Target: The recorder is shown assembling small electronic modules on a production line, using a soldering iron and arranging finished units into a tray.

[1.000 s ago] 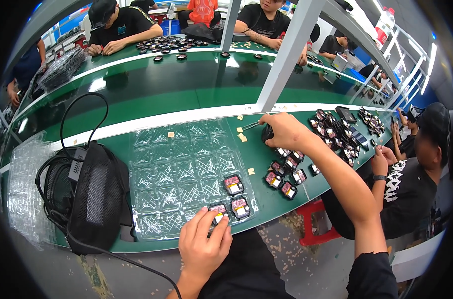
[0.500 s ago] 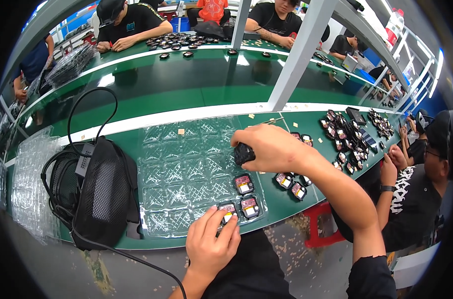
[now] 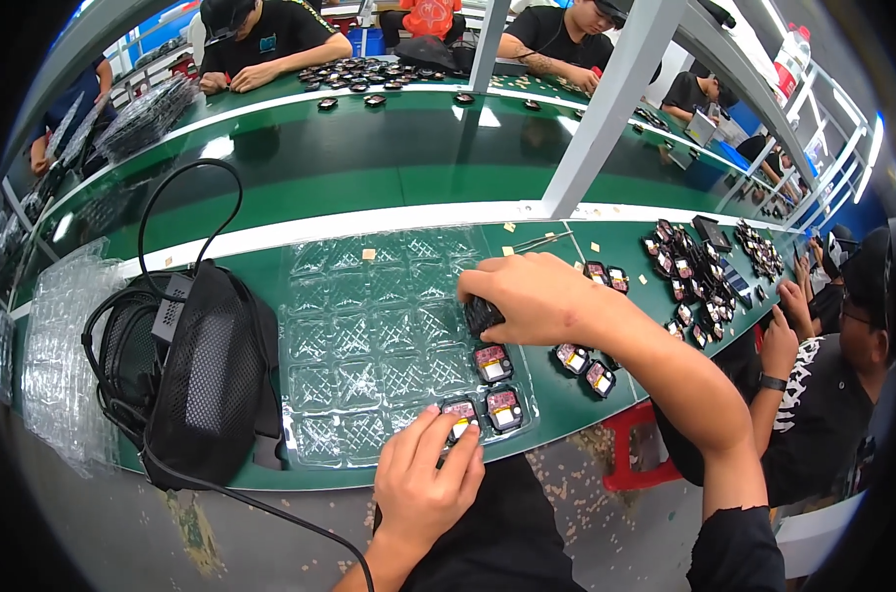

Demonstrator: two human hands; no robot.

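Three filled tray (image 3: 369, 335) pockets, right hand (image 3: 527, 296) pinching black part (image 3: 481, 316), left hand (image 3: 423, 479) pressing tray

Right hand (image 3: 532, 296) carried small black part (image 3: 482, 316) from loose parts at right over clear tray (image 3: 369, 335).

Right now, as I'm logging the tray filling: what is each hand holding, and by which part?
Right hand grips a small black part from above. Left hand only presses on a part in the clear tray.
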